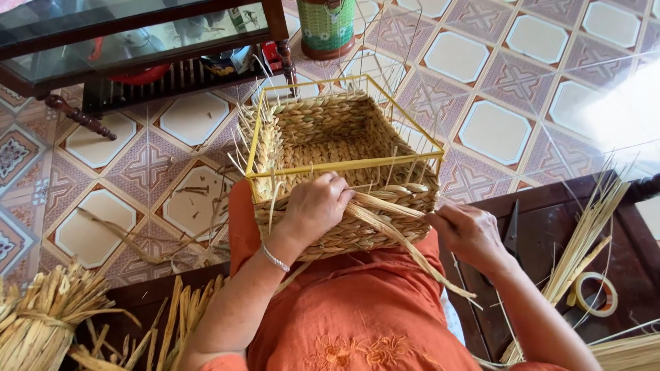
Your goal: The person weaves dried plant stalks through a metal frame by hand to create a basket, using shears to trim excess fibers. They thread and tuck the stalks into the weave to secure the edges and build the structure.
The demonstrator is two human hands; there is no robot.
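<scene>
A half-woven straw basket [330, 130] with a yellow wire frame rests on my lap, open side up. My left hand [313, 209] presses on the basket's near wall just under the yellow rim, fingers curled over the weave. My right hand [467, 233] pinches a flat bundle of straw strands [405, 237] that runs from the near wall down across my orange clothing. A thin bracelet sits on my left wrist.
Bundles of straw lie at the lower left [41, 323] and on the dark wooden bench at right [584, 233]. A tape roll [595, 294] and dark scissors [512, 230] sit on the bench. A glass-topped table [124, 41] and a green container [326, 24] stand on the tiled floor.
</scene>
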